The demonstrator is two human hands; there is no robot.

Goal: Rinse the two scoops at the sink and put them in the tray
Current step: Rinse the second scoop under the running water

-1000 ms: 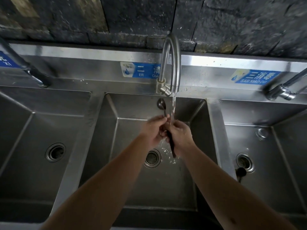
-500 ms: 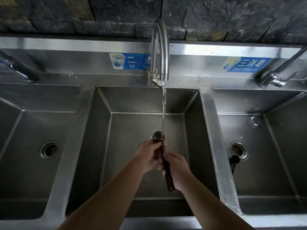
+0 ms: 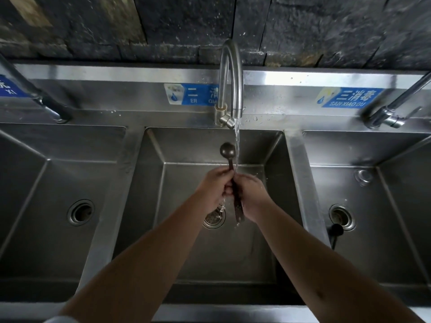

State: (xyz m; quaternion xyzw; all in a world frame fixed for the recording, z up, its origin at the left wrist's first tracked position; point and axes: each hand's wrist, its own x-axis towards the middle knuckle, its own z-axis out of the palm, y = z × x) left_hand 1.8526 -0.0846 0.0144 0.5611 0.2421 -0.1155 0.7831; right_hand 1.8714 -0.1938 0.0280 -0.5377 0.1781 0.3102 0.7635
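A dark long-handled scoop [image 3: 227, 150] stands upright over the middle sink basin [image 3: 186, 148], bowl up, its handle end hanging below my hands. My left hand [image 3: 215, 186] and my right hand [image 3: 251, 194] both grip the handle, one on each side. Water runs from the curved steel tap [image 3: 229, 85] and falls just right of the bowl onto the handle and my fingers. A second dark scoop [image 3: 334, 233] lies in the right basin beside its drain. No tray is in view.
Three steel basins sit side by side, each with a drain; the middle drain [image 3: 213, 217] is under my hands. Other taps stand at the far left [image 3: 50, 110] and far right [image 3: 387, 117]. Blue labels line the backsplash below a dark stone wall.
Both hands have lifted the scoop back up toward the tap. The water, which hit the bowl half a second ago, now falls on the handle beside the bowl.
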